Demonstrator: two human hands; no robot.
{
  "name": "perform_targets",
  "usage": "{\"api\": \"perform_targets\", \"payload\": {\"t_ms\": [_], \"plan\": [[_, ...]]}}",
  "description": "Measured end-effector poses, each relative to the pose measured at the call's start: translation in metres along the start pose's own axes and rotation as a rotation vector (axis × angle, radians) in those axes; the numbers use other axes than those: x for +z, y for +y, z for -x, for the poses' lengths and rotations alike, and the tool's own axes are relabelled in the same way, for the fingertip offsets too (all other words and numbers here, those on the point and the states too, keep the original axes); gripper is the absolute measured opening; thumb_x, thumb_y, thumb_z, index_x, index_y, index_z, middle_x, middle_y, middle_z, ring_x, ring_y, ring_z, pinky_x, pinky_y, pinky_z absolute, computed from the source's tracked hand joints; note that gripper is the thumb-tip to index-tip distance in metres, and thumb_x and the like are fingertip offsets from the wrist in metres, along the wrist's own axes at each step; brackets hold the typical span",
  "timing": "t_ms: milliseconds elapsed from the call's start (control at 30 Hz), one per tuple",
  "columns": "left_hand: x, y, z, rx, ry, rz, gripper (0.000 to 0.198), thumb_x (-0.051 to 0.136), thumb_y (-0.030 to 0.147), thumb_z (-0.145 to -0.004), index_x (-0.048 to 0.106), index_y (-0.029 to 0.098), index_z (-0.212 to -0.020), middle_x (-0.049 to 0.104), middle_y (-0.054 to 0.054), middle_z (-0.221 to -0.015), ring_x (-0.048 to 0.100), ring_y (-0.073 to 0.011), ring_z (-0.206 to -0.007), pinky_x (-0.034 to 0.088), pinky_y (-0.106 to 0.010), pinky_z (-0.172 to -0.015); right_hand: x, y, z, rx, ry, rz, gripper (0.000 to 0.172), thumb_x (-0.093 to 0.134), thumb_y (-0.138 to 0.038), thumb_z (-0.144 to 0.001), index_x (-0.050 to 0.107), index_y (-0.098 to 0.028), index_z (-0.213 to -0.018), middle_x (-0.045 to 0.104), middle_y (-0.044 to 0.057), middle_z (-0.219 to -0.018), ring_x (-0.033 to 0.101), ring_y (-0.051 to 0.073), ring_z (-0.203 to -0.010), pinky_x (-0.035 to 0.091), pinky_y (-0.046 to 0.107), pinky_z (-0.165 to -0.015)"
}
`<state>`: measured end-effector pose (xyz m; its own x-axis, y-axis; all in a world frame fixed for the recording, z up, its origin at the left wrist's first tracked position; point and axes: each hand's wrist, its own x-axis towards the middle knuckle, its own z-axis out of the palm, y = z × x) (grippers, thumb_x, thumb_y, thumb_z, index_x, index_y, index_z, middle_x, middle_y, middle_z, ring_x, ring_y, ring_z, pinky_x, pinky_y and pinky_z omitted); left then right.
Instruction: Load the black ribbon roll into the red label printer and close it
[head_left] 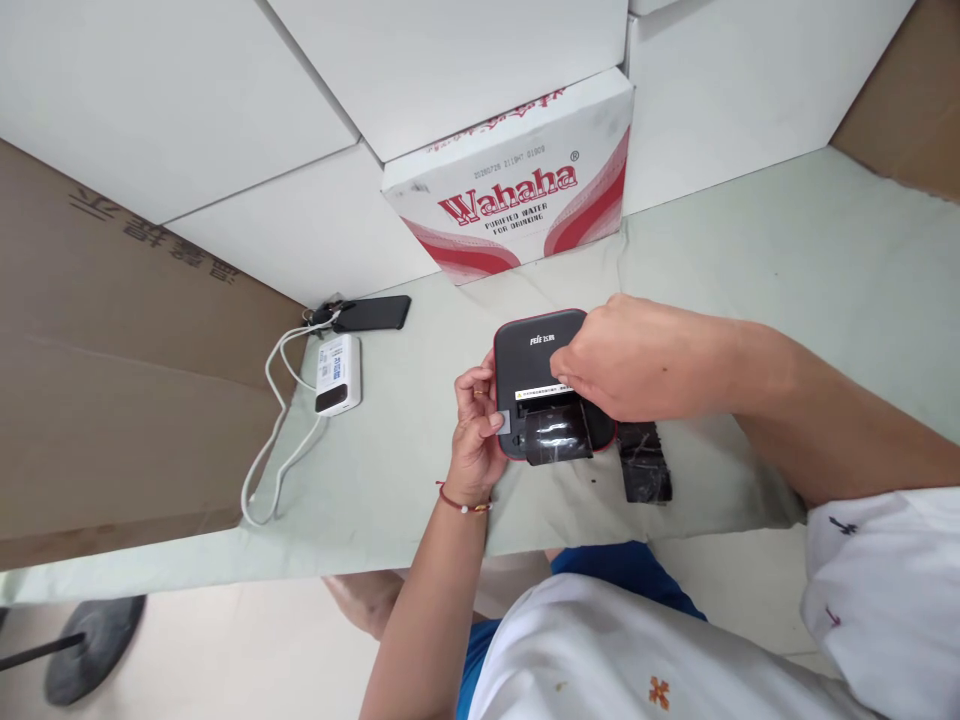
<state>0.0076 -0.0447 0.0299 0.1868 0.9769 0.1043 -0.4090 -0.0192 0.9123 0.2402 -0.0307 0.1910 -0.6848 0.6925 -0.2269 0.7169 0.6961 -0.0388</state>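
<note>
A small black label printer (532, 365) with rounded corners, a red rim and white lettering sits on the cloth-covered table in front of me. A glossy black strip (559, 435) lies across its slot and over its near edge. My left hand (480, 425) grips the left side, with the thumb on a grey tab (505, 422) beside the slot. Over the printer's right side, my right hand (637, 360) is closed with its fingertips pinched together. Whatever they may hold is hidden. A second black strip (645, 465), creased and jagged-edged, lies on the cloth right of the printer.
A white power bank (338, 373) with white cables (277, 400) lies at left, near a black phone (375, 313). Behind the printer stands a red and white Wahaha carton (517, 190) against white boxes (465, 60). Brown cardboard (112, 360) borders the left side.
</note>
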Motion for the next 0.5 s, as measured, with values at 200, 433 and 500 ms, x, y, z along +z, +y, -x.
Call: {"api": "perform_targets", "payload": {"t_ms": [200, 433, 500], "plan": [[0.004, -0.002, 0.002, -0.053, 0.046, 0.061, 0.066, 0.086, 0.032, -0.073, 0.056, 0.046, -0.130, 0.055, 0.003, -0.158, 0.053, -0.0278, -0.146, 0.049, -0.047, -0.119, -0.007, -0.019, 0.010, -0.117, 0.047, -0.108, 0.016, 0.057, -0.011, -0.089, 0.070, -0.019, -0.088, 0.067, 0.006, -0.068, 0.054, 0.018, -0.060, 0.027, 0.033, -0.058], [0.000, -0.006, 0.005, -0.037, 0.021, 0.014, 0.067, 0.086, 0.034, -0.077, 0.052, 0.050, -0.132, 0.048, 0.007, -0.164, 0.054, -0.0230, -0.147, 0.052, -0.039, -0.115, -0.008, -0.023, 0.010, -0.157, -0.023, -0.089, 0.020, 0.053, -0.007, -0.090, 0.069, -0.019, -0.086, 0.067, 0.003, -0.069, 0.043, 0.014, -0.051, 0.025, 0.034, -0.054], [0.001, -0.007, 0.005, -0.028, 0.020, 0.006, 0.065, 0.087, 0.038, -0.078, 0.052, 0.049, -0.132, 0.044, 0.006, -0.167, 0.048, -0.0256, -0.153, 0.051, -0.041, -0.116, -0.005, -0.019, 0.006, -0.116, 0.000, -0.068, 0.021, 0.052, -0.007, -0.091, 0.071, -0.018, -0.087, 0.070, 0.005, -0.072, 0.048, 0.016, -0.054, 0.027, 0.033, -0.055]]}}
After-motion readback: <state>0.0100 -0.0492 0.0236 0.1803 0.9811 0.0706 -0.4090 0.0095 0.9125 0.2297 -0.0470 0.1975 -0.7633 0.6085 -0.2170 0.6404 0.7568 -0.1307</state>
